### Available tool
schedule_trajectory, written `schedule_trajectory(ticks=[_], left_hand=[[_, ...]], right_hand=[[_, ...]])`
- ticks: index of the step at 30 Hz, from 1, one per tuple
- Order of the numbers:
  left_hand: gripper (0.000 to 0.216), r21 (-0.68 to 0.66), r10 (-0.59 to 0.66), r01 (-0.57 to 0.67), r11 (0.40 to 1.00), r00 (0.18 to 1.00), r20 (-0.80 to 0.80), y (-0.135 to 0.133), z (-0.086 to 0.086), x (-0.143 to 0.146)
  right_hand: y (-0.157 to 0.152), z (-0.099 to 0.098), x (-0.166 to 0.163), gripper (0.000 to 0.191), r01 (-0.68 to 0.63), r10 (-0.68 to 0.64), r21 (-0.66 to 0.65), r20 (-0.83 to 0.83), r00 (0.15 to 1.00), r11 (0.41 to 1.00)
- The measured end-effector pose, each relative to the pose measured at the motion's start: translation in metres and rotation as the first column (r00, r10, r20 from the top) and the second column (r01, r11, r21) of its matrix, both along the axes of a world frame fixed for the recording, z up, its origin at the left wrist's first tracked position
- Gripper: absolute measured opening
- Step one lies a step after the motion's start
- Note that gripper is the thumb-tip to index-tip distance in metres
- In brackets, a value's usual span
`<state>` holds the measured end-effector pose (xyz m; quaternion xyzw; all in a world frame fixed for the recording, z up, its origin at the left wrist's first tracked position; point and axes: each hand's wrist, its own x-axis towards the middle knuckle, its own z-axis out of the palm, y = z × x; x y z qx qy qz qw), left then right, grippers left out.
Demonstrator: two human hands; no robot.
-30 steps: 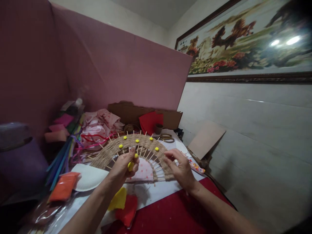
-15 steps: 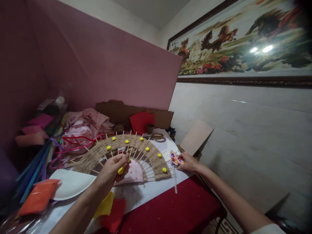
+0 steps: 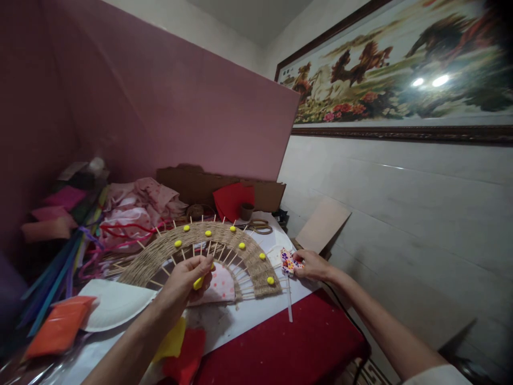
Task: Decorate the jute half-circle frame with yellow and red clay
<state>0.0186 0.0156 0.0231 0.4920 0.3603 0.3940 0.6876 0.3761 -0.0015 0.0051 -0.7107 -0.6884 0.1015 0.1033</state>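
Observation:
My left hand (image 3: 196, 275) is closed, fingertips pinched on a soft-looking yellow piece (image 3: 198, 283), over the inner part of a woven twine fan (image 3: 158, 251). The fan is a half-ring of brown twine on thin wooden sticks, with several yellow dots (image 3: 242, 246) on it. A half-round of pink dotted cloth (image 3: 222, 283) sits at its centre, partly behind the hand. To the fan's right my right hand (image 3: 315, 266) is closed around a flower-patterned glue gun (image 3: 289, 262). From the gun a pale glue stick (image 3: 289, 305) sticks out toward me.
Scissors (image 3: 260, 227) and a small brown pot (image 3: 247, 210) stand behind the fan. At left are pink cloth (image 3: 140, 200), a folded white paper plate (image 3: 114, 305) and an orange packet (image 3: 60, 326). Red cloth (image 3: 280, 342) covers the near table edge. A cord (image 3: 340, 302) hangs at right.
My right hand and the glue gun have shifted very slightly, the gun turning a little. My left hand keeps its pinch almost unmoved.

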Motion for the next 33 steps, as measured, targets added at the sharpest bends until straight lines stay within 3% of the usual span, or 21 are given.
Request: schedule_trajectory(ticks=[10,16,22,29,33], left_hand=[[0.04,-0.007,0.008,-0.008,1.0,1.0,-0.001,0.0,-0.001,0.001],[0.042,0.002,-0.001,0.001,1.0,1.0,-0.008,0.001,-0.004,0.002],[0.043,0.004,0.007,-0.006,1.0,1.0,-0.021,0.001,-0.006,0.003],[0.044,0.007,0.012,-0.012,1.0,0.999,-0.038,0.001,-0.006,0.003],[0.044,0.006,0.023,-0.023,1.0,0.999,-0.049,0.001,-0.007,0.003]], right_hand=[[0.005,0.019,-0.001,0.029,-0.026,0.02,-0.098,-0.061,0.998,0.995],[0.007,0.015,0.006,0.03,-0.004,-0.001,-0.029,-0.155,0.988,1.0],[0.001,0.006,0.013,0.027,0.013,-0.016,-0.011,-0.364,0.931,1.0],[-0.014,0.01,0.011,0.037,0.007,-0.055,-0.076,-0.641,0.765,0.997],[-0.024,0.016,0.011,0.035,0.05,-0.101,-0.088,-0.88,0.464,0.995]])
